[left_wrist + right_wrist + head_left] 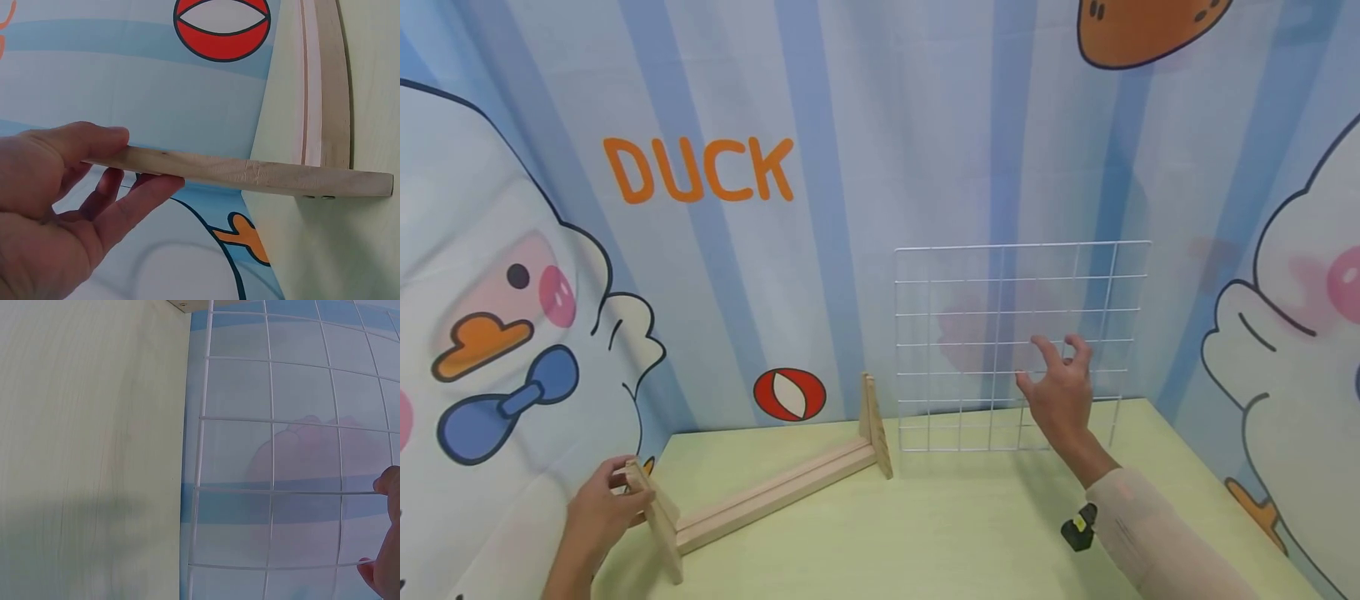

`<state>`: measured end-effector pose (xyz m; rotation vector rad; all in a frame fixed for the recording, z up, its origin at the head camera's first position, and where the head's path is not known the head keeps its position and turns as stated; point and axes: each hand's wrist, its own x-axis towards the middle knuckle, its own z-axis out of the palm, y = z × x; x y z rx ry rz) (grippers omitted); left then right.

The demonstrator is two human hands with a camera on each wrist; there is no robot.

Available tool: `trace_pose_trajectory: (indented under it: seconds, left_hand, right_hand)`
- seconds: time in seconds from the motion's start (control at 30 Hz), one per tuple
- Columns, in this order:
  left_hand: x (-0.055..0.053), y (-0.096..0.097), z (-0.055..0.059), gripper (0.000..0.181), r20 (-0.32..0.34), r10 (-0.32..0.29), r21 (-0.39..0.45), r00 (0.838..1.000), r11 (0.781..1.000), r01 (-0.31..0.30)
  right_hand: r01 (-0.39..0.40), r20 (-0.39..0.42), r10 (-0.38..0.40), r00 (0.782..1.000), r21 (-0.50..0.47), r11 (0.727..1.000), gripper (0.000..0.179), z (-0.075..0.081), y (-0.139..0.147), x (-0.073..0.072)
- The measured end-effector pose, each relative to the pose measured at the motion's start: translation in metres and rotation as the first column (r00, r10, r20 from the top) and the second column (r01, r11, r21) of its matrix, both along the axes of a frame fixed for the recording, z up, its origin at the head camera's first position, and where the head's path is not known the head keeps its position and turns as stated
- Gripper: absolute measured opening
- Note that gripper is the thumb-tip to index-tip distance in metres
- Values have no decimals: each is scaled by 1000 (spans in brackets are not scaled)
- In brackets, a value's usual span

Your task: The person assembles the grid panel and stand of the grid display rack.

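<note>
At the left my left hand (602,504) pinches the upper end of a flat wooden end piece (658,525) between thumb and fingers. This piece belongs to a low wooden stand; a long grooved wooden bar (775,496) joins it to a second upright end piece (874,425) near the back. In the left wrist view the pinched board (250,175) runs from the fingers towards the tabletop. My right hand (1063,396) holds a white wire grid panel (958,343) upright near the backdrop. Its thumb and a fingertip (389,481) meet the wires in the right wrist view.
A pale yellow-green tabletop (820,550) carries the stand. Behind and at both sides hangs a blue striped cloth (880,167) printed with ducks. A small black device (1078,527) sits by the right sleeve (1157,533).
</note>
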<state>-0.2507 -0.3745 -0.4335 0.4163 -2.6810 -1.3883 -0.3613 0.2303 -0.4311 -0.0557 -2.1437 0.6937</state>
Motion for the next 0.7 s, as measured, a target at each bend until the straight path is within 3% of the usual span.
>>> trace_pose_trajectory:
  seconds: [0.43,0.7]
  left_hand:
    - [-27,12,-5,72,-41,-128,64,991,989,131]
    - [-42,38,-4,70,-72,-175,20,982,984,177]
  right_hand:
    - [-15,12,15,1000,-18,1000,54,1,1,3]
    - [-21,19,21,1000,-4,1000,54,1,1,3]
